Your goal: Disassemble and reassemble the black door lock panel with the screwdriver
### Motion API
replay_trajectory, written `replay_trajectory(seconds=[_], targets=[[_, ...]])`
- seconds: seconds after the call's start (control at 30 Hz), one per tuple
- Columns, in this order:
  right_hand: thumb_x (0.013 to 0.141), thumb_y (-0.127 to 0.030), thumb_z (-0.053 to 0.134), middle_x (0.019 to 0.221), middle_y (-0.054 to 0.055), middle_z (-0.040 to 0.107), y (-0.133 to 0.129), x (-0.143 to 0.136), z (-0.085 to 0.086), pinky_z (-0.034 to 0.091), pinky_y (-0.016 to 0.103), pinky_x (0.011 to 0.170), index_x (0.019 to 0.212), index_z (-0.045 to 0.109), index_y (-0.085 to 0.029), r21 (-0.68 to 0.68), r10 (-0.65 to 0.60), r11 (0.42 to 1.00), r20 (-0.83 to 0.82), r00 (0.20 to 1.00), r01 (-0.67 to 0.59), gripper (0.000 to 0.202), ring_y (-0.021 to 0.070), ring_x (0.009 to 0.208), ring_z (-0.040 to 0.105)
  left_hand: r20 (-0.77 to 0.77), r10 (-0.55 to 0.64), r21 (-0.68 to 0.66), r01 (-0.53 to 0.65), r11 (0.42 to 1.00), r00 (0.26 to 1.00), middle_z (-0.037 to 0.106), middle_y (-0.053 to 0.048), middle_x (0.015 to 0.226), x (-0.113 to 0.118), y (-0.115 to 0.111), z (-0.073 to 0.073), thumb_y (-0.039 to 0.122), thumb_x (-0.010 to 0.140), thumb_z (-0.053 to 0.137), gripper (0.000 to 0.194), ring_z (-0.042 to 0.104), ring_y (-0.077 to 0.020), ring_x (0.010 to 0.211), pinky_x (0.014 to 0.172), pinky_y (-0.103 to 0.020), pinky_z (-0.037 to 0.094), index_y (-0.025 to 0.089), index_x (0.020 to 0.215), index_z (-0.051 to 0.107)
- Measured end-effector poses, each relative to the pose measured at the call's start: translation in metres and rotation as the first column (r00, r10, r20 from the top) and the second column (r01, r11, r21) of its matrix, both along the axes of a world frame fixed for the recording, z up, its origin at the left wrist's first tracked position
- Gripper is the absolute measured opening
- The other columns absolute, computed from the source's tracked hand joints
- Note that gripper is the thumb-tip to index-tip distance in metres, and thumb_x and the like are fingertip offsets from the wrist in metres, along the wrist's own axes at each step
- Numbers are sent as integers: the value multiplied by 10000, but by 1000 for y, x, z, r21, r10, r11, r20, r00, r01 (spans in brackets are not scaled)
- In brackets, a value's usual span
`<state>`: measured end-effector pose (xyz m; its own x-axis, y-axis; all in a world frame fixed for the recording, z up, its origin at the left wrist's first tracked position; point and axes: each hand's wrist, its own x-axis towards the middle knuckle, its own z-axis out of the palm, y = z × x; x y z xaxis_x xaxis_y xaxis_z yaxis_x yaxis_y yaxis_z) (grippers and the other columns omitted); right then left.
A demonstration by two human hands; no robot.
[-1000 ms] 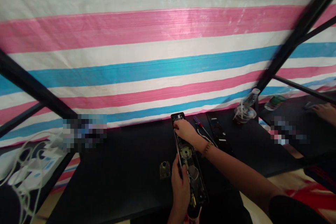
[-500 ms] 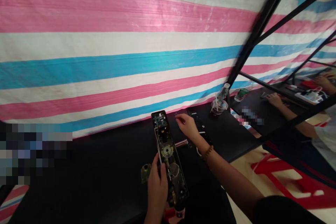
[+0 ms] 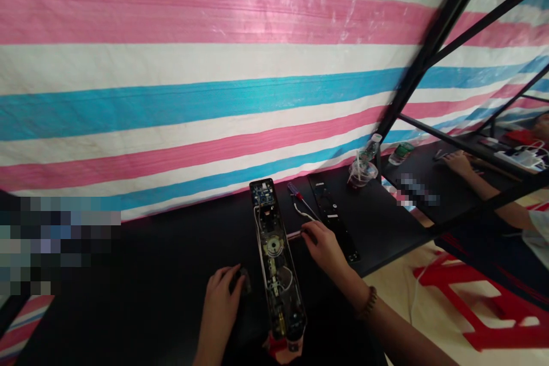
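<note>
A long, narrow black device housing (image 3: pixel 295 291) lies open on the black table, showing a blue circuit board (image 3: pixel 262 193), a round part and wires. To its left, my left hand (image 3: pixel 221 303) has thumb and fingers closed on a small dark translucent piece (image 3: pixel 246 280), partly hidden by the fingers. On the housing's other side, my right hand (image 3: pixel 326 249) pinches the end of a thin pinkish rod (image 3: pixel 294 235), whose kind I cannot make out. Beyond that hand lie a screwdriver (image 3: pixel 295 190), a white cable (image 3: pixel 300 210) and a long black panel (image 3: pixel 330 206).
A plastic cup with a straw (image 3: pixel 362 174) and a bottle (image 3: pixel 374 146) stand at the table's back right, beside a black metal frame (image 3: pixel 405 77). Striped sheeting (image 3: pixel 193 80) hangs behind. Another person's hand (image 3: pixel 458 163) rests at the neighbouring table; a red stool (image 3: pixel 476 337) stands below.
My left hand has let go of the housing and moved left to the small translucent piece. My right hand has come down towards me onto the rod, uncovering the screwdriver and cable.
</note>
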<state>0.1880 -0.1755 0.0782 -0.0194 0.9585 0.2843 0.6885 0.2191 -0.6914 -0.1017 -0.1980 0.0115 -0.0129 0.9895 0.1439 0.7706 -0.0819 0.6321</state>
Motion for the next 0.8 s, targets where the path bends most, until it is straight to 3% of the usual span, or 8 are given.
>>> replay_trajectory(seconds=[0.1, 0.23, 0.37, 0.5, 0.63, 0.8], targets=[[904, -107, 571, 1076, 85, 683, -2, -31, 13, 512, 321, 905, 1102, 655, -193, 126, 122, 985, -51, 991, -115, 232, 195, 998, 635, 15, 47, 82, -48, 995, 999, 683, -109, 1003, 2, -9, 5, 533, 850, 498, 459, 619, -291, 965, 908, -461, 506, 181, 1003, 751], [879, -80, 611, 1022, 70, 698, 1, -60, 5, 515, 356, 891, 1075, 658, -201, 106, 223, 969, 3, 975, -222, 234, 210, 972, 612, 13, 160, 236, -159, 959, 987, 668, -107, 985, 12, -16, 24, 574, 885, 489, 481, 612, -276, 945, 872, -434, 515, 189, 1004, 751], [878, -87, 626, 1014, 72, 698, 2, -64, -5, 517, 366, 886, 1067, 655, -191, 84, 231, 970, 3, 973, -230, 217, 218, 965, 602, 56, 172, 322, -181, 929, 983, 655, -85, 1020, 29, -13, 53, 516, 908, 520, 399, 622, -244, 942, 881, -401, 517, 205, 1018, 743], [871, -69, 608, 1033, 80, 694, -1, -62, -3, 522, 390, 911, 1111, 652, -196, 75, 242, 967, 10, 970, -242, 275, 230, 1003, 605, 119, 92, 324, -127, 937, 989, 655, -74, 1040, 48, 1, 74, 478, 906, 548, 348, 636, -229, 951, 902, -387, 521, 215, 1027, 741], [838, -73, 612, 1189, 110, 641, -13, -55, -7, 506, 437, 985, 1211, 624, -223, 135, 175, 977, -64, 983, -165, 402, 247, 1121, 589, 147, -26, 269, -15, 963, 989, 654, -80, 1049, 67, 16, 76, 448, 915, 540, 335, 639, -228, 974, 911, -386, 528, 216, 1049, 740], [873, -127, 558, 1147, 107, 642, -32, -29, -26, 514, 459, 982, 1129, 656, -239, 146, -15, 989, -146, 989, 37, 296, 252, 1099, 612, 41, -167, 302, 147, 942, 985, 675, -83, 1012, 86, 24, 62, 377, 914, 566, 265, 626, -241, 962, 870, -412, 517, 228, 1033, 749]])
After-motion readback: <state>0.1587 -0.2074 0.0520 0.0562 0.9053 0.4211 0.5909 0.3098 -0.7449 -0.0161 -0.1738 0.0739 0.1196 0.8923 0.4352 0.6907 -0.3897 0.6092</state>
